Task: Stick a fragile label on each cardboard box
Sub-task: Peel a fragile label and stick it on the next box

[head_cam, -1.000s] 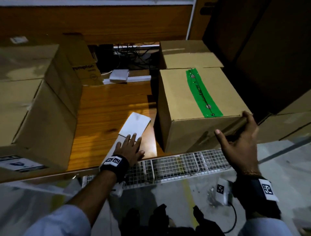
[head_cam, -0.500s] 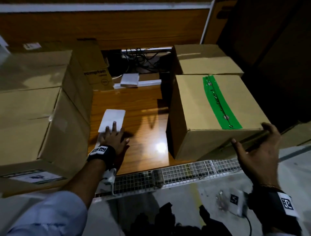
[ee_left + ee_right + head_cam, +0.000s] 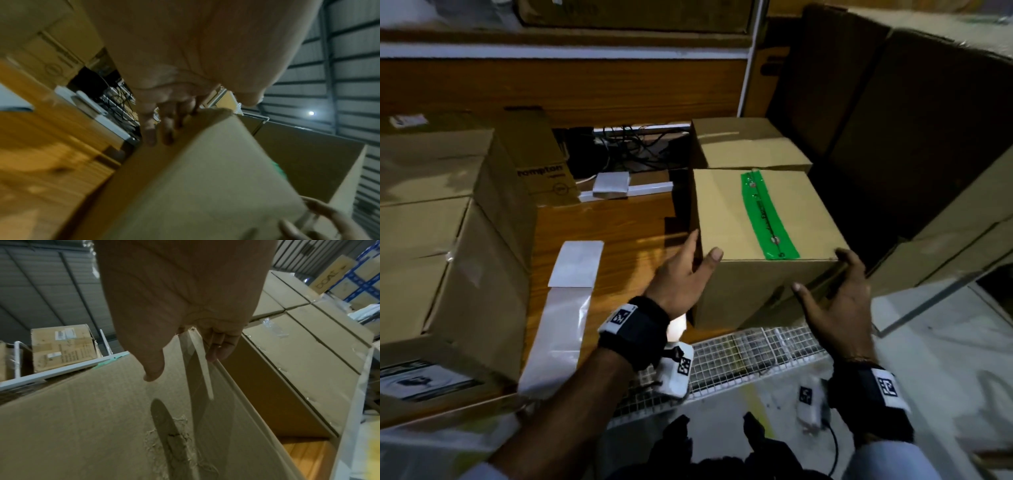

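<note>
Head view first: a cardboard box (image 3: 753, 240) sealed with a strip of green tape (image 3: 767, 216) stands on the wooden worktop (image 3: 613, 233) near its front edge. The left hand (image 3: 681, 274) lies against the box's near left corner, fingers straight along the left side and thumb on the front face. The right hand (image 3: 835, 301) cups the near right corner, fingers bent round the top edge and thumb on the front. A white label sheet (image 3: 577, 263) lies flat on the worktop left of the box, apart from both hands, with a glossy backing strip (image 3: 554, 339) running from it toward the front edge. More cardboard boxes (image 3: 441, 240) are stacked at the left, and another box (image 3: 746, 144) sits directly behind the taped one. Left wrist view, blurred: straight fingers (image 3: 166, 129) press flat on the box's side. Right wrist view: the thumb (image 3: 154, 368) rests on the front face while the fingers curl round the corner edge.
</note>
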Tool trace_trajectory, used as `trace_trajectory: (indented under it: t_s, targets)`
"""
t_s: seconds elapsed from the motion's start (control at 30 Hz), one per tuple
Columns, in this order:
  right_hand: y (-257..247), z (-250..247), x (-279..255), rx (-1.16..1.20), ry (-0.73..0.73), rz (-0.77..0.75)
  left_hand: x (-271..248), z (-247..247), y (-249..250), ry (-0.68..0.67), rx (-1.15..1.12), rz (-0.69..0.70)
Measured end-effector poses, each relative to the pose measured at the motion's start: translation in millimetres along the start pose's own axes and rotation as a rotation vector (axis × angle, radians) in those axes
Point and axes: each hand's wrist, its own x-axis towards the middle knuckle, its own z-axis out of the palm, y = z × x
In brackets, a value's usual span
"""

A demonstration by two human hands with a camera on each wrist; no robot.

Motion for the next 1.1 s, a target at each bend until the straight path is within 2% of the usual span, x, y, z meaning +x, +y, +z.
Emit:
trace_trajectory:
  t_s: [0.2,0.33,0.43,0.53,0.63,0.7,0.77,0.87,0.93,0.97,1.03,1.1]
  targets:
    - [-12.1,-2.7,-12.3,0.083,0.044,0.038,-13.0,8.8,11.5,0.222,-0.034,-0.037]
    - [-39.6,-9.1,-14.2,0.045,0.063,-0.111,-19.8,-6.9,12.8,0.427,-0.07,-0.076]
    - [-71.8,-16.9,-20.3,0.112,0.032,-0.222,-21.1,-27.4,6.4,0.586,-0.121,-0.106]
    - [-103.2,-15.9,-37.8,0.18,-0.077,-0.343,-23.2,-48.7,-11.0,0.687,-0.176,-0.208]
    - [-121.1,0.9,-53.5,0.156,-0.29,-0.415,-26.5,-65.5,-35.2,0.742,-0.216,-0.316]
    - [-125.9,14.3,-58.5,0.141,-0.435,-0.478,-32.0,-70.1,-44.3,0.719,-0.247,-0.384]
    - [-126.7,22.9,-59.1,0.154,-0.512,-0.53,-40.5,-68.5,-42.8,0.683,-0.275,-0.362]
    - [-113.0,22.9,-36.4,0.208,-0.453,-0.44,-52.7,-58.2,-32.8,0.648,-0.367,-0.233]
    - [-86.5,29.1,2.4,0.088,-0.337,-0.302,-54.1,-50.8,-29.3,0.629,-0.352,-0.183]
    - [-73.1,34.3,22.5,-0.026,-0.327,-0.226,-55.0,-46.9,-28.5,0.604,-0.328,-0.17]
    - [-49.8,45.1,52.7,-0.109,-0.428,-0.075,-47.6,-36.8,-41.9,0.539,-0.285,-0.165]
    - [-41.0,57.1,66.3,0.046,-0.548,-0.018,-35.4,-26.3,-75.3,0.506,-0.302,-0.191]
